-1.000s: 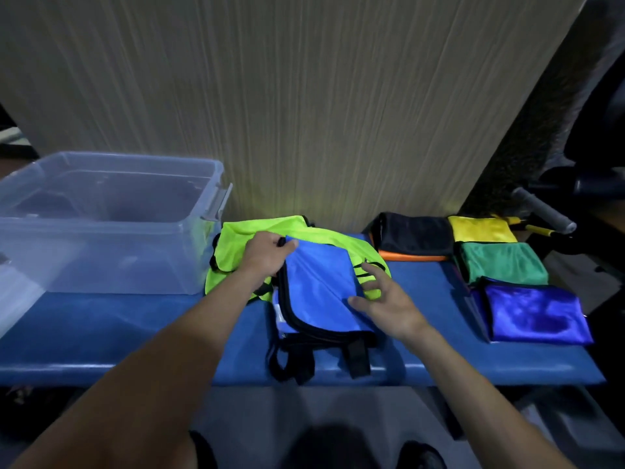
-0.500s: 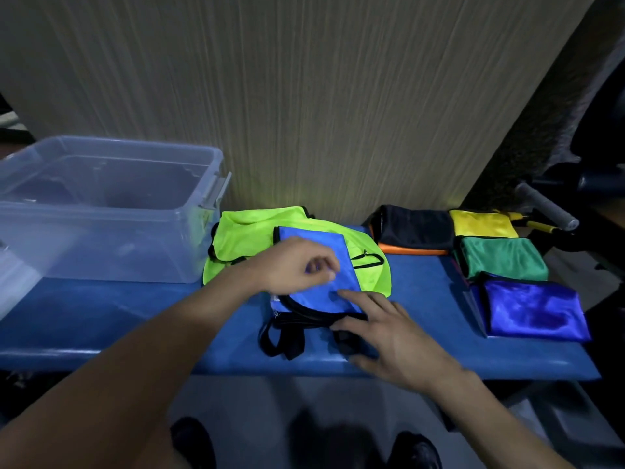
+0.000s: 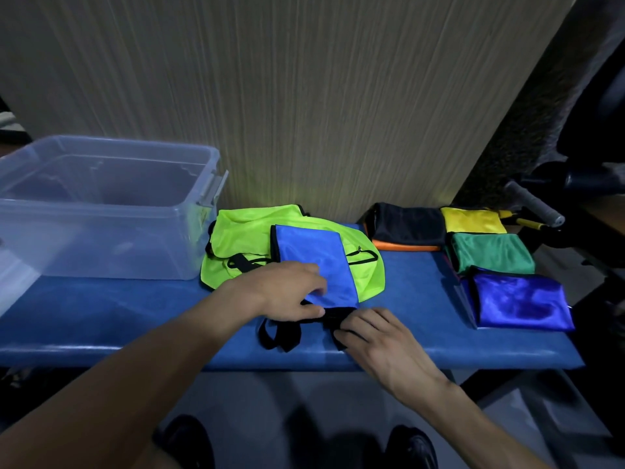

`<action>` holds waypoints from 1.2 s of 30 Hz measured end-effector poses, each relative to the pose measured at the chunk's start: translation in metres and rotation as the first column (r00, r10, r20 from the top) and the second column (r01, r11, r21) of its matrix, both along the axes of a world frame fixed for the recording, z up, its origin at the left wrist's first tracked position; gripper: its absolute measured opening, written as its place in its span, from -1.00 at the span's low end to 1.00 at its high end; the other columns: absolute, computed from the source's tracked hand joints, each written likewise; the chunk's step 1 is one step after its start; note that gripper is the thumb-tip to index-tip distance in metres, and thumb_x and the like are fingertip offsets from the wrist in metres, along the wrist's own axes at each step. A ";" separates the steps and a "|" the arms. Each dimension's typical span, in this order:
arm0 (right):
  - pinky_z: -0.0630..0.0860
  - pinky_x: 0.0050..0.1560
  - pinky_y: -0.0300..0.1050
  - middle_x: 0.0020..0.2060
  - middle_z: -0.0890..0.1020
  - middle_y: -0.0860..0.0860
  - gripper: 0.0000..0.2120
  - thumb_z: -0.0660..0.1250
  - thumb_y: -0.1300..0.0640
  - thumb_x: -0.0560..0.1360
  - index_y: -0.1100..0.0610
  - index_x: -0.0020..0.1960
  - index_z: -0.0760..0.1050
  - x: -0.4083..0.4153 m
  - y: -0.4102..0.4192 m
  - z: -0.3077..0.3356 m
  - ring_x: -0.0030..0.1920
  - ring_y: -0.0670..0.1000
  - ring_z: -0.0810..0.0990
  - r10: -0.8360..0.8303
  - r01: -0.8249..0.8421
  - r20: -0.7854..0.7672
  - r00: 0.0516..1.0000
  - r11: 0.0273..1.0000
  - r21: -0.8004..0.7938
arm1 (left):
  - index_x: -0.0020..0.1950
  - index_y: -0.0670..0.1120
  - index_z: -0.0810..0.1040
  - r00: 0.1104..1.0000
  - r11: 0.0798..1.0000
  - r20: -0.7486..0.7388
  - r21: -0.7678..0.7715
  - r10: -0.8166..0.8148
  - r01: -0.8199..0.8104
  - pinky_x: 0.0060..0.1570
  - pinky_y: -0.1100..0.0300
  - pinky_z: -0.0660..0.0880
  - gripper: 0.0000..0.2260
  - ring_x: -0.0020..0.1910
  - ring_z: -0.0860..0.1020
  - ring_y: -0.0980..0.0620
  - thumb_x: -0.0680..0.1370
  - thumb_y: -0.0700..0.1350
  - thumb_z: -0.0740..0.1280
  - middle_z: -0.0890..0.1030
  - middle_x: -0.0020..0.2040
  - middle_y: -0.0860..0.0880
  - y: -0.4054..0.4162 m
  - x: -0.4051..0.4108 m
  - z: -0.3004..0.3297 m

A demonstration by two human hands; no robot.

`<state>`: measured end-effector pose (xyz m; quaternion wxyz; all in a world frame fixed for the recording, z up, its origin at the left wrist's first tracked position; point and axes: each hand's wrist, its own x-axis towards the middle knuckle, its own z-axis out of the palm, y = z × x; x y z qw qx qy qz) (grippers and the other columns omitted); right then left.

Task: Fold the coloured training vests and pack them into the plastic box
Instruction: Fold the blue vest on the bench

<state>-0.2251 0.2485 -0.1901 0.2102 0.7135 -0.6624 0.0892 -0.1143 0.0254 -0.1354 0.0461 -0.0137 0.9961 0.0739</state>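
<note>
1. A pale, vertically grained wall panel [image 3: 304, 96] runs along the far edge of the padded blue bench [image 3: 101, 319].
2. A clear plastic storage box [image 3: 101, 211] with grey latch handles stands open at the bench's left end; nothing can be made out inside it, and no writing can be read on anything.
3. A neon yellow-green mesh training vest [image 3: 236, 238] lies crumpled mid-bench, just beside the box.
4. A partly folded bright blue vest with black trim [image 3: 314, 258] lies over it, its black straps trailing to the near edge.
5. Folded vests sit at the right end: royal blue [image 3: 521, 299], green [image 3: 490, 252], black over orange [image 3: 406, 225], yellow [image 3: 473, 220].
6. The left hand [image 3: 284, 292] rests on the blue vest, fingers bent, pinching its near edge.
7. The right hand [image 3: 375, 336], fingers curled, grips the black strap at the near edge.
</note>
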 end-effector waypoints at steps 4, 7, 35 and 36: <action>0.53 -0.23 -0.11 -0.14 0.63 -0.10 -0.79 0.25 0.09 0.49 0.00 0.00 0.65 0.001 -0.002 0.010 -0.21 0.00 0.60 -0.064 0.057 0.082 0.995 0.994 0.096 | 0.45 0.21 0.40 0.987 0.986 -0.008 0.057 -0.158 0.158 0.18 0.00 0.48 -0.62 0.28 0.44 0.06 0.62 0.11 0.29 0.44 0.31 0.14 0.012 -0.002 -0.006; 0.57 -0.21 -0.02 -0.12 0.65 -0.09 -0.74 0.17 -0.01 0.53 -0.03 0.04 0.62 0.000 -0.005 0.023 -0.18 0.05 0.63 -0.151 0.089 0.227 0.962 0.961 0.263 | 0.32 0.18 0.55 0.992 0.991 0.009 0.049 -0.128 0.127 0.17 -0.01 0.48 -0.74 0.24 0.50 0.06 0.64 0.05 0.29 0.52 0.26 0.15 0.006 -0.003 -0.005; 0.45 -0.13 0.00 0.07 0.57 0.03 -0.70 0.15 0.06 0.61 -0.04 0.31 0.45 0.015 -0.061 0.043 0.05 0.18 0.58 -0.308 0.225 0.175 0.935 0.899 0.377 | 0.04 0.09 0.40 0.942 0.940 -0.032 -0.061 0.334 -0.336 -0.15 0.11 0.38 -0.64 -0.01 0.56 0.03 0.48 0.33 0.31 0.58 -0.02 0.14 0.021 0.090 -0.013; 0.44 -0.11 0.00 0.07 0.57 0.03 -0.67 0.14 0.02 0.62 -0.06 0.36 0.43 0.018 -0.059 0.044 0.06 0.17 0.57 -0.293 0.217 0.161 0.942 0.902 0.372 | 0.06 0.09 0.39 0.933 0.931 -0.067 -0.068 0.354 -0.358 -0.14 0.10 0.39 -0.66 0.01 0.57 0.00 0.49 0.31 0.28 0.58 0.00 0.13 0.024 0.091 -0.017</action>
